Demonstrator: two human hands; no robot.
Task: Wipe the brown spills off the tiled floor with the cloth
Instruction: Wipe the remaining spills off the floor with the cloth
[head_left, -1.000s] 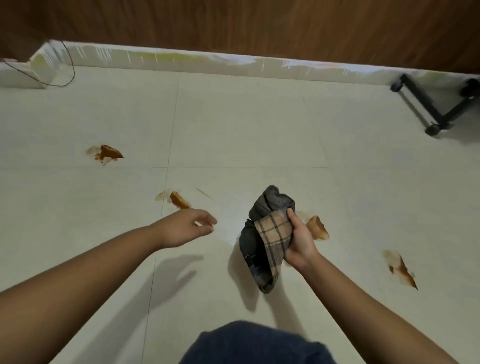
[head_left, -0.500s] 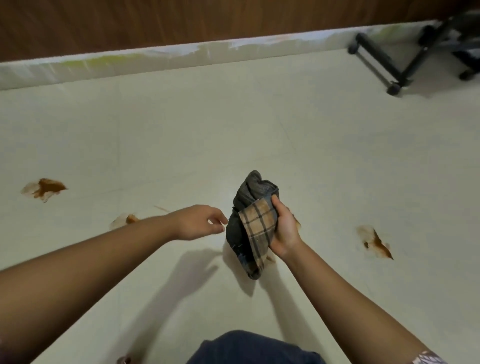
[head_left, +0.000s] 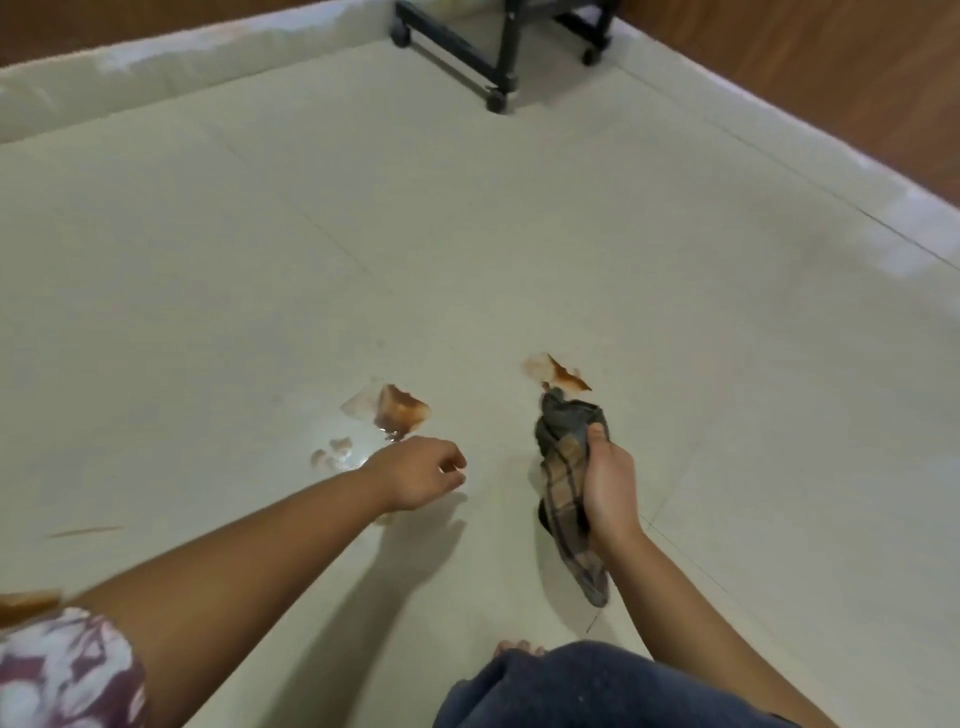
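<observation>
Two large brown spills marked the pale tiled floor (head_left: 467, 234). The right spill (head_left: 558, 374) lay just beyond the cloth (head_left: 566, 467), and the left spill (head_left: 400, 410) lay just beyond the left hand (head_left: 421, 473). A few small brown smears (head_left: 332, 452) sat beside the left wrist, and a thin brown streak (head_left: 85, 531) lay farther left.

The right hand (head_left: 610, 488) gripped the bunched cloth around its middle, with the thumb pressed across the front of it. The cloth was dark grey at its upper end and tan plaid lower down. Its upper tip overlapped the near edge of the right spill, and its lower end hung below the hand. Whether either end touched the tiles could not be told.

The left hand was held above the floor with its fingers loosely curled, holding nothing. It was well apart from the cloth.

A patterned sleeve (head_left: 62, 670) showed at the bottom left corner. A knee (head_left: 597, 686) in dark blue fabric filled the bottom edge, with bare toes (head_left: 519, 648) just past it.

At the far end of the floor stood a black wheeled stand (head_left: 498, 47). A pale skirting (head_left: 156, 67) ran along the foot of the wooden walls.
</observation>
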